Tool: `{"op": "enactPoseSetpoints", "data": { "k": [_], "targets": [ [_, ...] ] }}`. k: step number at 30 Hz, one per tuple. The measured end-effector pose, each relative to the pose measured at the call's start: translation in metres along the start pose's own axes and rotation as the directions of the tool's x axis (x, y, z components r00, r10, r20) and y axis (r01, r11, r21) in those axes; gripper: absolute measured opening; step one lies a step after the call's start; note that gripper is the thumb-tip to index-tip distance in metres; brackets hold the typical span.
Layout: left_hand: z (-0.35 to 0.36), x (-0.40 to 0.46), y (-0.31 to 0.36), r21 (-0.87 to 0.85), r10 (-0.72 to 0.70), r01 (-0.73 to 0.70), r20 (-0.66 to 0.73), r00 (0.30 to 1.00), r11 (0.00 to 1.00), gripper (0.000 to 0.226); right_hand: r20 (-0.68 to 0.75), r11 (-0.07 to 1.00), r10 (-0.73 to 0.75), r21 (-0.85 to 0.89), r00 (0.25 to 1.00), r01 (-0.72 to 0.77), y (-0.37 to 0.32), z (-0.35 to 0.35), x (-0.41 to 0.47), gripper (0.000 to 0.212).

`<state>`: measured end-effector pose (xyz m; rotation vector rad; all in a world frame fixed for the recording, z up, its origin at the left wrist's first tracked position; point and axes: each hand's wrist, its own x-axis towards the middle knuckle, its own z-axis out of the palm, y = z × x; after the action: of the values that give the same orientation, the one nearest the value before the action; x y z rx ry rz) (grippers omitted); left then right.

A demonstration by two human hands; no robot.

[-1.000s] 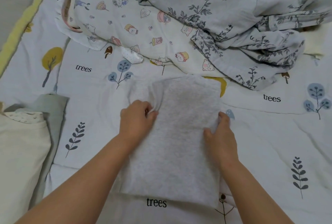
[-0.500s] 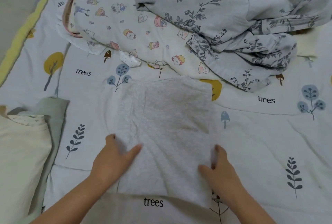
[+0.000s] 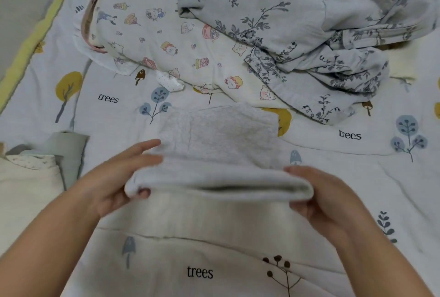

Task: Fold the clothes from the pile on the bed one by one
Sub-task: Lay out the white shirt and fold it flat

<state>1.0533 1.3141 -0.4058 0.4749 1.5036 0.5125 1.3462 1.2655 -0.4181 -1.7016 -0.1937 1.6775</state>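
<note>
So the bed [image 3: 357, 189] is taking up pretty much the whole view, covered in a white sheet printed with little trees, mushrooms and the word "trees" here and there. A yellow border is running along its left edge at the top corner.

The pile [image 3: 238, 35] is sitting across the far side: I'm counting two big pieces in it, a cartoon-print garment [image 3: 166, 42] with a pink-trimmed neckline on the left and a grey floral garment [image 3: 309, 18] bunched up on the right, overlapping it. A small dotted white scrap [image 3: 170, 81] is poking out at the near edge of the cartoon one.

On the left edge a cream folded stack [image 3: 26, 192] is lying with a grey-green piece [image 3: 69, 151] tucked under it.

The light grey fleecy garment [image 3: 221, 144] is lying mid-bed, just near of the pile, its near end lifted and doubling back over itself. Both hands are on that raised fold: the left hand [image 3: 119, 177] is grasping the left corner, thumb underneath and fingers stretched fairly straight on top, and the right hand [image 3: 326, 194] is gripping the right corner, fingers curled round it.

Bare sheet is lying open near of the garment and out to the right.
</note>
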Motion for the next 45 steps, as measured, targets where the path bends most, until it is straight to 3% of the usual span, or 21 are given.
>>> {"op": "enactPoseSetpoints", "data": {
  "k": [3,4,6,8,10,12,14,16,18,19,21,22,24,25,27,29,33,35,38,40,45],
  "targets": [
    [0.015,0.027,0.027,-0.304,-0.121,0.110,-0.018,0.993,0.946,0.005,-0.029,0.967,-0.045,0.250,0.999,0.051,-0.025,0.009,0.022,0.022],
    [0.019,0.037,0.031,-0.383,-0.092,0.072,-0.033,0.995,0.921,0.007,-0.052,0.956,-0.075,0.279,0.996,0.086,-0.029,0.012,0.032,0.016],
    [0.028,0.056,0.034,-0.418,-0.023,-0.047,-0.160,0.987,0.907,0.015,-0.173,0.970,-0.161,0.153,0.972,0.188,-0.028,0.017,0.053,0.015],
    [0.035,0.075,0.024,-0.120,0.123,-0.188,-0.412,0.903,0.975,0.023,-0.264,0.952,-0.279,-0.199,0.923,0.231,-0.017,0.021,0.073,0.035],
    [0.042,0.087,0.008,0.441,0.378,-0.140,-0.517,0.768,0.887,0.041,-0.271,0.862,-0.352,-0.466,0.896,0.197,-0.007,0.028,0.082,0.045],
    [0.047,0.093,-0.007,0.670,0.501,-0.095,-0.446,0.741,0.736,0.053,-0.205,0.776,-0.373,-0.604,0.905,0.182,0.003,0.034,0.088,0.039],
    [0.045,0.098,-0.014,0.721,0.541,-0.143,-0.357,0.761,0.678,0.045,-0.158,0.671,-0.394,-0.723,0.905,0.166,0.007,0.037,0.091,0.021],
    [0.038,0.101,-0.010,0.740,0.592,-0.154,-0.375,0.713,0.655,0.034,-0.214,0.602,-0.451,-0.789,0.866,0.119,0.003,0.037,0.094,0.011],
    [0.036,0.100,-0.003,0.824,0.730,-0.136,-0.395,0.558,0.550,0.038,-0.303,0.525,-0.624,-0.846,0.721,0.099,0.001,0.041,0.093,0.022],
    [0.041,0.099,-0.002,0.879,0.819,-0.172,-0.321,0.475,0.444,0.043,-0.267,0.450,-0.725,-0.881,0.635,0.143,0.002,0.048,0.091,0.034],
    [0.055,0.100,-0.006,0.952,0.936,-0.288,0.007,0.352,0.102,0.051,0.009,0.192,-0.826,-0.935,0.564,0.297,0.009,0.067,0.090,0.055],
    [0.061,0.102,-0.013,0.947,0.909,-0.315,0.189,0.372,-0.068,0.054,0.197,0.017,-0.781,-0.942,0.593,0.335,0.015,0.074,0.092,0.062],
    [0.062,0.111,-0.026,0.926,0.748,-0.315,0.359,0.558,-0.209,0.059,0.417,-0.258,-0.583,-0.909,0.698,0.327,0.026,0.075,0.105,0.067],
    [0.056,0.119,-0.032,0.936,0.678,-0.296,0.344,0.650,-0.192,0.060,0.422,-0.315,-0.515,-0.903,0.746,0.293,0.028,0.066,0.115,0.066],
    [0.041,0.134,-0.037,0.973,0.646,-0.221,0.213,0.733,-0.071,0.062,0.324,-0.264,-0.488,-0.940,0.811,0.216,0.026,0.044,0.129,0.062],
    [0.033,0.137,-0.033,0.981,0.672,-0.156,0.040,0.740,0.113,0.066,0.226,-0.152,-0.539,-0.974,0.811,0.170,0.022,0.031,0.132,0.063],
    [0.035,0.123,-0.017,0.872,0.697,-0.095,-0.314,0.645,0.481,0.075,-0.008,0.145,-0.662,-0.982,0.749,0.118,0.019,0.026,0.120,0.071],
    [0.037,0.117,-0.012,0.806,0.579,-0.010,-0.416,0.702,0.591,0.074,-0.057,0.233,-0.604,-0.966,0.795,0.108,0.022,0.030,0.115,0.069],
    [0.038,0.114,-0.007,0.755,0.387,0.031,-0.371,0.844,0.656,0.076,-0.070,0.333,-0.545,-0.933,0.836,0.139,0.027,0.043,0.109,0.070],
    [0.037,0.113,-0.003,0.732,0.365,-0.017,-0.320,0.874,0.681,0.071,-0.086,0.422,-0.568,-0.884,0.818,0.200,0.025,0.051,0.106,0.064],
    [0.035,0.105,-0.002,0.563,0.283,-0.129,-0.194,0.939,0.816,0.055,-0.086,0.610,-0.592,-0.698,0.801,0.375,0.018,0.061,0.091,0.018]
  ]
}}
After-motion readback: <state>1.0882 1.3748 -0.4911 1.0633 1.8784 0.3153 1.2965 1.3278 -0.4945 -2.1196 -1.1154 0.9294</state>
